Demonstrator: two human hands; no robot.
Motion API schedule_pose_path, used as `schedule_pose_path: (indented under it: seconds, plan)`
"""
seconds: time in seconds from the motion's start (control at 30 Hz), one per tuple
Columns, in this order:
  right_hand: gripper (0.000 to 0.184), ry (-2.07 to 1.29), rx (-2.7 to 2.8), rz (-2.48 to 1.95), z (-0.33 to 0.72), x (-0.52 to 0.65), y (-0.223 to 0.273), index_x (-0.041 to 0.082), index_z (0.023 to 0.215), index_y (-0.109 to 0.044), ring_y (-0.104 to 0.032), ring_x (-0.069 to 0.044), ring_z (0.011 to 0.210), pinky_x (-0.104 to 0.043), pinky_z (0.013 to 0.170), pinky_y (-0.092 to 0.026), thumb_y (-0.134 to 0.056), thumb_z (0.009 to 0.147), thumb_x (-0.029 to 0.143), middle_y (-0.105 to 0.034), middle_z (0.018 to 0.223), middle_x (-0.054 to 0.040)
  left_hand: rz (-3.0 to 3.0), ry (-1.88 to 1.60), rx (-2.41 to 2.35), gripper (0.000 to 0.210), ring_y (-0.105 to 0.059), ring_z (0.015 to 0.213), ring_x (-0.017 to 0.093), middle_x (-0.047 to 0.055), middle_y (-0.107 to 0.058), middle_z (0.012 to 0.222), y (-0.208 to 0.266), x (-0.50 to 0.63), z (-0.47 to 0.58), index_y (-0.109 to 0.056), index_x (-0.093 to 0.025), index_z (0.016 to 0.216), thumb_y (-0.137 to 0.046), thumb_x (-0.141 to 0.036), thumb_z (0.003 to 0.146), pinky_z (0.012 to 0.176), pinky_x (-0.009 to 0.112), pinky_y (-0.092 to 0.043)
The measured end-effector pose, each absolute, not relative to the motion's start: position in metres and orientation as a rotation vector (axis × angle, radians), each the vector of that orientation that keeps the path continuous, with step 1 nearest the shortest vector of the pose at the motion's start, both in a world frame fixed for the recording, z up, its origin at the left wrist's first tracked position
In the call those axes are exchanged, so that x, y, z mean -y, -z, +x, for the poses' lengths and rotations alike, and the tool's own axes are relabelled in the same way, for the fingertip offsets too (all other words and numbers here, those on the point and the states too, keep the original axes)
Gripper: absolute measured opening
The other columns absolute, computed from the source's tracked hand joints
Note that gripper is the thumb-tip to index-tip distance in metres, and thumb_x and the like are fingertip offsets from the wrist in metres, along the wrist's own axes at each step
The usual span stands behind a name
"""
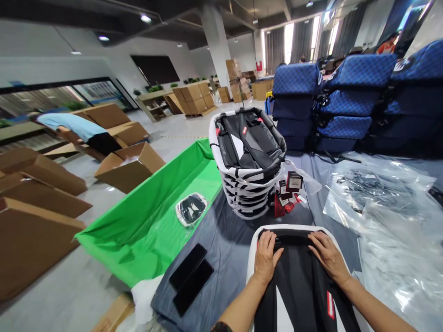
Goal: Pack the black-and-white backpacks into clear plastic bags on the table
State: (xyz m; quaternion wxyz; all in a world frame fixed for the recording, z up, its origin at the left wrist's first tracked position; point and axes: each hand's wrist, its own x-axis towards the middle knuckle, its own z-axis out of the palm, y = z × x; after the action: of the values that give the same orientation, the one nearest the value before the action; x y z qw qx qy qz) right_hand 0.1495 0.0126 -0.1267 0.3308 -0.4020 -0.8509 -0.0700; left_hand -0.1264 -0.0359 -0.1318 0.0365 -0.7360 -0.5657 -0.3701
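A collapsed black-and-white basket [296,286] with a padded white rim and a small red label lies flat in front of me. My left hand [266,258] has its bent fingers on the far left of the rim's inner edge, thumb apart. On the far right of that edge, my right hand [327,253] holds it in the same way. Just beyond stands a stack of similar baskets [247,143], nested flat on each other. Red and black hang tags [289,189] lie at the stack's right side. The near end of the basket runs out of view.
Clear plastic bags [398,240] cover the table's right side. Two dark phone-like slabs [192,279] lie at left. A green-lined bin [145,221] adjoins the table, with one wrapped basket [191,209] inside. Blue checked bags [356,92] are piled behind. A person [76,129] bends among cartons [129,166].
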Motion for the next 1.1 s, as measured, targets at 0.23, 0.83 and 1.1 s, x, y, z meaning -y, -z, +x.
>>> schedule_pose_path:
  seconds: [0.23, 0.83, 1.1]
  plan:
    - [0.042, 0.064, 2.538, -1.234, 0.149, -0.021, 0.158, 0.024, 0.132, -0.061, -0.063, -0.023, 0.108, -0.039, 0.093, -0.052, -0.039, 0.098, 0.014, -0.070, 0.114, -0.0080, -2.513, 0.624, 1.930, 0.032, -0.067, 0.098, 0.030, 0.012, -0.071, 0.104, 0.157, 0.005, -0.127, -0.067, -0.016, 0.115, -0.071, -0.034, 0.089, 0.087, 0.048, -0.060]
    - [0.039, 0.073, 2.512, -1.735, 0.105, -0.111, 0.137, 0.011, 0.109, -0.067, -0.065, -0.031, 0.096, -0.044, 0.079, -0.048, -0.031, 0.101, 0.024, -0.070, 0.104, -0.0210, -2.501, 0.614, 2.422, 0.089, -0.015, 0.152, 0.052, 0.019, -0.014, 0.169, 0.143, 0.020, -0.056, -0.038, -0.033, 0.156, -0.053, -0.081, 0.083, 0.113, 0.080, -0.021]
    - [0.061, 0.059, 2.394, -1.665, 0.125, 0.035, 0.148, 0.017, 0.148, -0.050, -0.042, -0.041, 0.141, -0.063, 0.114, -0.030, -0.035, 0.099, 0.049, -0.046, 0.156, -0.0186, -2.302, 0.669, 2.394, 0.059, -0.022, 0.154, 0.041, 0.016, -0.018, 0.169, 0.157, 0.010, -0.046, -0.038, -0.028, 0.157, -0.050, -0.040, 0.100, 0.119, 0.070, -0.027]
